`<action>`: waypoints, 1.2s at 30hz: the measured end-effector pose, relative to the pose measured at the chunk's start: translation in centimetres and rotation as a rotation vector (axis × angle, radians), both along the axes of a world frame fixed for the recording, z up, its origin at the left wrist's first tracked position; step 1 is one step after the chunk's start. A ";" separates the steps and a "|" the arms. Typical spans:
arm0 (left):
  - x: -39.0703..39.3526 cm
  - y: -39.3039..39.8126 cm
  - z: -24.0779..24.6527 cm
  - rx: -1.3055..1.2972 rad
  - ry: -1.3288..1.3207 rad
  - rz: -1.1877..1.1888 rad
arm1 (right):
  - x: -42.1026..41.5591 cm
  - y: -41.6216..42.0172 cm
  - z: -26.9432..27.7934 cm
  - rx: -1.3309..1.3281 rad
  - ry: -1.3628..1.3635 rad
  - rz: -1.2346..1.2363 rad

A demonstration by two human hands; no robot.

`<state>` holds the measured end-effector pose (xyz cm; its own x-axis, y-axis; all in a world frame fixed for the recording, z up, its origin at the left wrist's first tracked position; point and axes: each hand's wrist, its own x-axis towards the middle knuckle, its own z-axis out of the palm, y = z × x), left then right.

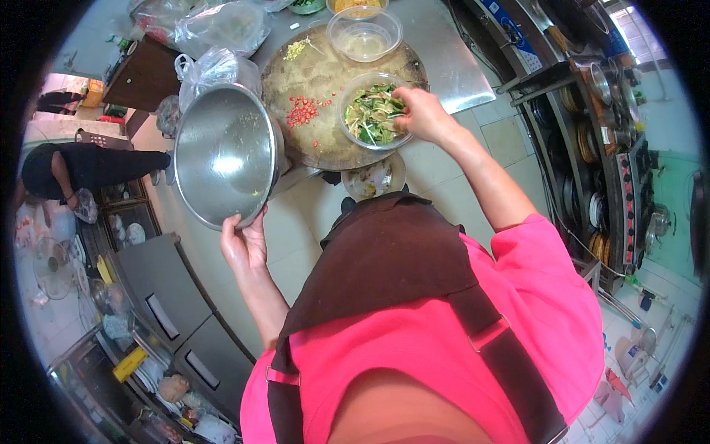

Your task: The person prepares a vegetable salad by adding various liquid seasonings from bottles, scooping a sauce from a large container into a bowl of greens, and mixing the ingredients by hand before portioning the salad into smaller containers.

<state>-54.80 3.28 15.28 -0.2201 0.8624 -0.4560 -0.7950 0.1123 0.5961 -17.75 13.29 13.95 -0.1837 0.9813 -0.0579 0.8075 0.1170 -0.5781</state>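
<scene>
My left hand (247,241) grips the rim of a large stainless steel mixing bowl (222,161), tilted so its inside faces me. Only small scraps cling to the metal. At the right, my right hand (424,114) reaches over the edge of a clear plastic bowl, its fingertips at the mixed leafy greens (371,116) inside; whether they pinch any is hard to see. That plastic bowl (343,125) rests on a round wooden chopping block (333,150). Chopped red chili (302,111) and a small heap of minced garlic (297,49) lie on the wood.
Another clear plastic bowl (366,41) stands at the block's far side. Plastic bags (216,72) crowd the left of the steel table (449,66). Below the block's near edge sits a bowl with scraps (374,180). A shelf rack (560,127) stands right; another person (83,169) is at left.
</scene>
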 end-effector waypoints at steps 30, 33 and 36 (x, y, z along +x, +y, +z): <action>-1.2 -2.6 -2.7 -0.107 -0.070 -0.014 | -1.2 2.0 -1.4 0.197 0.214 -0.049; -0.9 -2.9 -2.7 -0.153 -0.066 -0.009 | -2.1 1.1 -1.7 0.270 0.335 -0.120; -1.1 -2.5 -2.7 -0.136 -0.065 -0.033 | -3.2 0.5 -0.2 0.322 0.390 -0.185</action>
